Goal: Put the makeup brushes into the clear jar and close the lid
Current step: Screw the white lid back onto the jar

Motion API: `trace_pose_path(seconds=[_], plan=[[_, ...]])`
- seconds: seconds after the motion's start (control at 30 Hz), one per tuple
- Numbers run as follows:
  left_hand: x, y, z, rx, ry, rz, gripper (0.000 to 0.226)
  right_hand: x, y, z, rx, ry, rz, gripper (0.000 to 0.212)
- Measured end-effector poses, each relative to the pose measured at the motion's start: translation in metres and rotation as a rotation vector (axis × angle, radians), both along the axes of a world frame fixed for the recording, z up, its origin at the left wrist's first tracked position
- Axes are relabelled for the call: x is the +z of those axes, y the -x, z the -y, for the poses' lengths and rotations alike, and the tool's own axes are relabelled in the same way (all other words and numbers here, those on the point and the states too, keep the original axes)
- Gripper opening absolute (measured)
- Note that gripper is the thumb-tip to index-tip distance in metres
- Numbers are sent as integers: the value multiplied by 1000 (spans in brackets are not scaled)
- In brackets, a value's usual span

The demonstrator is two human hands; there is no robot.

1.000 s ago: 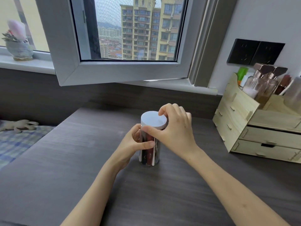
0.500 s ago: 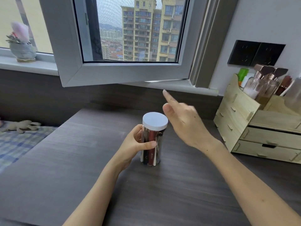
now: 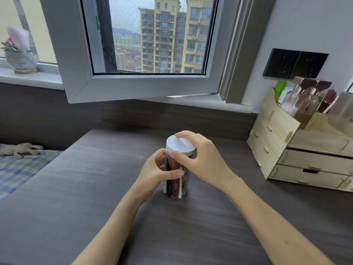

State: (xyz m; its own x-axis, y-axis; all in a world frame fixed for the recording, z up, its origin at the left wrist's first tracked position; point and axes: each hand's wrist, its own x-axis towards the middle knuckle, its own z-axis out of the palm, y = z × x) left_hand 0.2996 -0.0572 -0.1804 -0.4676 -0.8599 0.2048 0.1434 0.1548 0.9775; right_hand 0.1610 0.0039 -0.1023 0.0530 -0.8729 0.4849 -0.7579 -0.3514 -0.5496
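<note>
A clear jar (image 3: 176, 185) stands upright on the dark wooden desk (image 3: 95, 188), near its middle. Inside it are makeup brushes (image 3: 174, 186) with dark, red and white handles, standing on end. A white round lid (image 3: 179, 145) sits on top of the jar. My left hand (image 3: 158, 171) wraps around the jar's body from the left, thumb across the front. My right hand (image 3: 200, 157) grips the lid from the right, fingers over its far rim and thumb on its near edge.
A light wooden drawer organiser (image 3: 298, 148) holding bottles stands at the right on the desk. An open window sash (image 3: 133, 87) overhangs the desk's far edge. A bed with a checked cover (image 3: 19, 169) lies to the left. A small plant pot (image 3: 21, 60) rests on the sill.
My right hand had lifted off the lid with fingers spread half a second ago; it has come back down and closed on the lid. The left hand kept its hold on the jar.
</note>
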Motion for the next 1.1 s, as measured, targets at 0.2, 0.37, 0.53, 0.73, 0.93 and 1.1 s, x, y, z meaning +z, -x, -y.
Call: trace_pose_path(seconds=[0.2, 0.37, 0.53, 0.73, 0.93, 1.1], plan=[[8, 10, -8, 67, 12, -34, 54, -1, 7, -9, -6, -61, 277, 66], [47, 37, -14, 21, -15, -201, 56, -6, 56, -38, -11, -152, 518, 65], [97, 92, -33, -164, 42, -222, 47, 3, 88, -61, -130, -97, 333, 73], [155, 162, -44, -78, 392, -125, 78, 49, 147, -77, -471, 209, 225, 64], [189, 230, -50, 229, 1082, 51, 63, 66, 215, -76, -712, 364, 173, 70], [189, 267, -42, 230, 1166, 22, 36, 56, 250, -66, -794, 327, 254, 71]])
